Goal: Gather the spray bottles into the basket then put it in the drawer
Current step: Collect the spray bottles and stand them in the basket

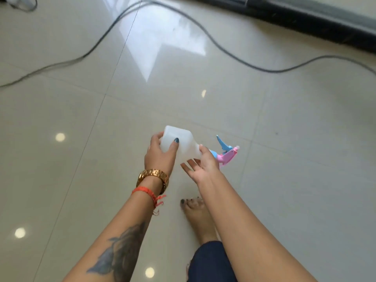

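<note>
Our hands meet in the middle of the frame. Our left hand (160,154) curls round the bottom of the white spray bottle (186,144), held sideways over the shiny floor (284,180). Our right hand (204,166) is spread wide, thumb touching the bottle's neck. The pink and blue top points right. A dark cable (223,49) crosses the top.

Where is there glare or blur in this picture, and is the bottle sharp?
Head view: a broad glare patch whitens the glossy floor at top centre; small round lamp reflections dot it; the cable is motion-blurred; the spray bottle in the left hand is fairly sharp, though its white body nearly blends with the floor.
</note>
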